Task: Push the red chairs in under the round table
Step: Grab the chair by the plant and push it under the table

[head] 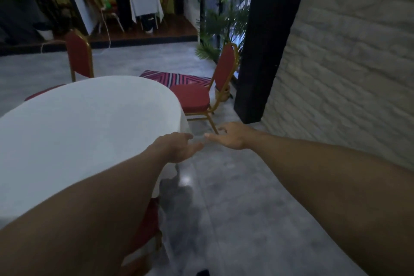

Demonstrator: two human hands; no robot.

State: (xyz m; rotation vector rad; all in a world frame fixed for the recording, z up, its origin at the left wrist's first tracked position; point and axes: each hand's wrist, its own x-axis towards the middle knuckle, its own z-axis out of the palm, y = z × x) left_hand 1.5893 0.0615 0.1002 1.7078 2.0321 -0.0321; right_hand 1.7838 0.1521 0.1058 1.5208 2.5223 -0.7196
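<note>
A round table [78,132] under a white cloth fills the left. One red chair [195,96] with a gold frame stands past its far right edge, seat facing the table and clear of the cloth. Another red chair [79,55] stands at the far side, its seat partly tucked beneath the cloth. A third red chair [149,222] shows under the near edge, mostly hidden by my left arm. My left hand [177,148] and my right hand [230,136] reach forward side by side, fingers apart, holding nothing, short of the right chair.
A black pillar [264,40] and a pale brick wall [347,63] close off the right. Potted palms [221,18] and a striped rug [179,78] lie behind the right chair. A raised wooden platform with a small draped table [145,4] is at the back. Grey floor [235,208] spreads ahead.
</note>
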